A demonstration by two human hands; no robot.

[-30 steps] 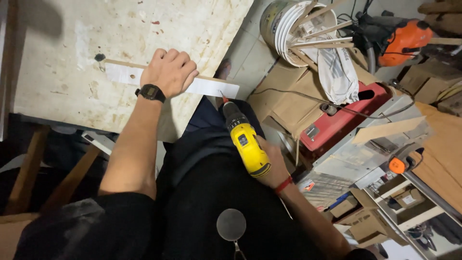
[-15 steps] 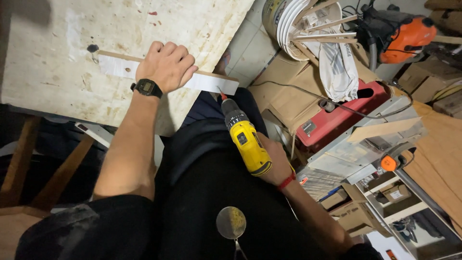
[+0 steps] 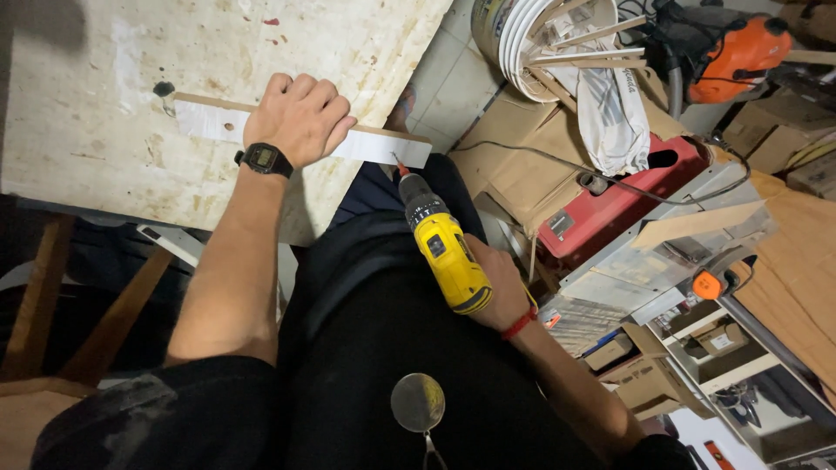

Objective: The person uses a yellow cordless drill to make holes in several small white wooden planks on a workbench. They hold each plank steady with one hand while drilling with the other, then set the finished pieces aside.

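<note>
My left hand (image 3: 299, 117), with a black wristwatch, presses flat on a long white strip of board (image 3: 376, 144) lying on a worn, stained tabletop (image 3: 104, 130). The strip's right end sticks out past the table edge. My right hand (image 3: 501, 287) grips a yellow and black cordless drill (image 3: 442, 244). Its bit tip touches the overhanging right end of the strip, pointing up at it from below in the picture.
A red machine (image 3: 610, 204) sits on cardboard to the right, with a cable across it. A bucket of wood sticks and white rings (image 3: 540, 39) stands above it, next to an orange tool (image 3: 740, 48). Shelving with boxes (image 3: 697, 339) is lower right. Wooden legs (image 3: 52, 296) lower left.
The drill has risen toward the strip and its bit now meets the strip's right end. My left hand stays pressed on the strip. The view has shifted slightly.
</note>
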